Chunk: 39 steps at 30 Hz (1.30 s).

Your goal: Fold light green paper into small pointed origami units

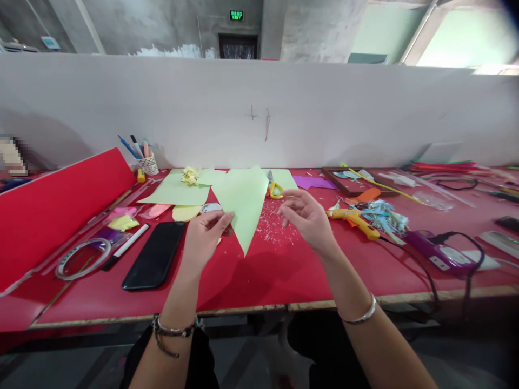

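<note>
My left hand pinches the left edge of a pale green paper, which is raised above the red table with one corner pointing down. To the right of that paper is my right hand, its fingers curved and apart, holding nothing and not touching the paper. Behind the paper, yellow-handled scissors lie near another pale green sheet. More pale green paper lies at the back left, with a crumpled yellow piece on it.
A black phone, a marker and a tape roll lie left on the red table. At right are a yellow glue gun, blue-white shreds and a purple power strip. A white partition stands behind.
</note>
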Available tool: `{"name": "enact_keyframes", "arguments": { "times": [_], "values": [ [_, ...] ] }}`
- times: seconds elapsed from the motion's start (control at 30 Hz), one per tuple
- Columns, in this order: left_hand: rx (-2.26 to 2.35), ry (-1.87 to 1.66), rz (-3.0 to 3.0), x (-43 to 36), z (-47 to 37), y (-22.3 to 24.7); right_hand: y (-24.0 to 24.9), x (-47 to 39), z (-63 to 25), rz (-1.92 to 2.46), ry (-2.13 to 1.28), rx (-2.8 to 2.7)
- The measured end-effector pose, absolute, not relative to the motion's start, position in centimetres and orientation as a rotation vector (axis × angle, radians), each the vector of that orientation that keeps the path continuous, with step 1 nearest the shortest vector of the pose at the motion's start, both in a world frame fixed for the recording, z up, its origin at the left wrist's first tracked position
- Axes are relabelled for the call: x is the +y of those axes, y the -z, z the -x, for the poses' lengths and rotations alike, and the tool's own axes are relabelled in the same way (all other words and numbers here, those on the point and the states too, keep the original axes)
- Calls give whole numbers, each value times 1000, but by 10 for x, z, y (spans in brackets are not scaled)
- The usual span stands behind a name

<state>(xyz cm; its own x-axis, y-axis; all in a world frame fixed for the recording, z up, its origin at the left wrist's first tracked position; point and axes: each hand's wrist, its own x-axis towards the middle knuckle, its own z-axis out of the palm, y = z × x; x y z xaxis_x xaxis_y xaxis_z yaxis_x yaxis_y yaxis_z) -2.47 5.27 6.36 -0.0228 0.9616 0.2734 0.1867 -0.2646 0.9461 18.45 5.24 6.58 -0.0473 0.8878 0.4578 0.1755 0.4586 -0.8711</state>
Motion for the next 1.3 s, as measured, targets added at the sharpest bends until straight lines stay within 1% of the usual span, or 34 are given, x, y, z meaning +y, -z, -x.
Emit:
{"name": "enact_keyframes", "arguments": {
  "times": [0.1,0.2,0.37,0.73,0.87,1.03,1.3],
  "values": [
    [1195,-1376,-1431,52,20,-63,-64,49,-177,970,-417,-1703],
    [1159,-1426,-1313,50,15,-63,-60,48,-170,957,-261,-1944],
    [1145,-1441,-1231,49,11,-65,-54,49,-164,913,-242,-2046],
    [1035,-1369,-1201,50,7,-58,-55,48,-161,742,-201,-1955],
    [957,-1323,-1148,50,8,-58,-58,48,-165,728,-249,-1948],
    [905,-1275,-1091,51,8,-58,-59,48,-164,752,-407,-1903],
    [948,-1230,-1080,47,0,-59,-59,46,-153,889,-792,-1500]
  ]
}}
